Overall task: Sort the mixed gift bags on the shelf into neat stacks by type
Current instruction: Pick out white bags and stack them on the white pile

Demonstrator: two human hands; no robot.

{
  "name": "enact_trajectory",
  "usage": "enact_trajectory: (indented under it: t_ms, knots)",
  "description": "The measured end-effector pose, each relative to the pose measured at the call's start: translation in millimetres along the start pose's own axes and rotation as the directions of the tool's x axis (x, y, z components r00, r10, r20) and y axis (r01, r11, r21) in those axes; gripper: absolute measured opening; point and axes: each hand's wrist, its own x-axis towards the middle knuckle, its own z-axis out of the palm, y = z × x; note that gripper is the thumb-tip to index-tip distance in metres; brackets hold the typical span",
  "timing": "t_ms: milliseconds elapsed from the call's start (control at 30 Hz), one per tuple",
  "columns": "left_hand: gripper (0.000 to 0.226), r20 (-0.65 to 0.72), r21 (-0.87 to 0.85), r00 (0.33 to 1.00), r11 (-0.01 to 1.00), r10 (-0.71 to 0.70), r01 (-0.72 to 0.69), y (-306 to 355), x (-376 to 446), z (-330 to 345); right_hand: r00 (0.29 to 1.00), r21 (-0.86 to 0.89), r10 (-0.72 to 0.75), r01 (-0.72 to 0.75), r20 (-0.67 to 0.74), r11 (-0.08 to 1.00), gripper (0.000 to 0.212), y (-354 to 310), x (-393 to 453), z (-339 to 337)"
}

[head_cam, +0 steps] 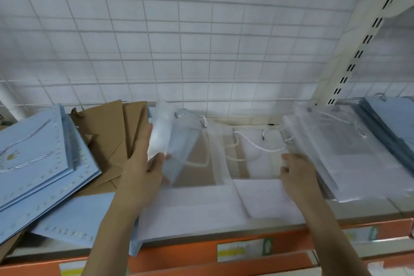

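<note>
1. The shelf (380,213) runs left to right, with a tiled wall (179,29) behind it and a slotted upright post (349,58) rising at the right rear.
2. At far left, a stack of dotted-edge bags (40,154) lies tilted on the shelf.
3. Paper bags (109,132) lie just right of and partly under that stack, reaching back to the wall.
4. Clear plastic bags (201,204) are spread flat across the middle, with one cord handle (257,144) lying on top.
5. The left hand (143,163) grips a clear bag (170,148) at the middle's left edge.
6. The right hand (295,175) rests against a wrapped pile of bags (340,145) to the right.
7. Another flat stack (394,123) lies at far right.
</note>
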Motion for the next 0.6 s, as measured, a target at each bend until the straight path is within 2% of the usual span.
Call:
enact_trajectory:
  t_ms: [100,200,267,367,467,600]
  knots:
    - [0.064,-0.018,-0.006,1.000,1.000,-0.026,0.025,-1.5,0.2,7.3,0.998,-0.119,-0.056,0.051,-0.037,0.992,0.020,6.4,7.5,4.0]
    - [0.063,-0.048,-0.006,0.998,0.999,-0.047,0.046,-5.4,0.7,17.7,0.989,-0.140,-0.139,0.131,-0.048,0.981,0.016,11.9,5.2,12.1]
    - [0.062,-0.080,0.035,0.996,0.998,-0.043,0.046,-4.6,-2.0,26.6,0.983,-0.090,-0.172,0.167,-0.062,0.982,0.007,12.2,2.4,11.7]
    - [0.062,-0.126,-0.037,0.988,0.995,-0.094,0.090,1.7,-7.9,42.7,0.960,0.067,-0.224,0.238,-0.167,0.969,0.024,18.3,8.0,-2.8]
    - [0.053,-0.162,-0.060,0.982,0.994,-0.098,0.089,8.5,-8.7,57.7,0.939,0.196,-0.240,0.291,-0.247,0.936,0.025,29.2,8.3,-27.4]
    - [0.050,-0.150,-0.104,0.985,0.992,-0.088,0.073,30.1,-4.6,96.9,0.943,0.249,-0.209,0.275,-0.260,0.929,0.020,58.8,14.6,-43.8]
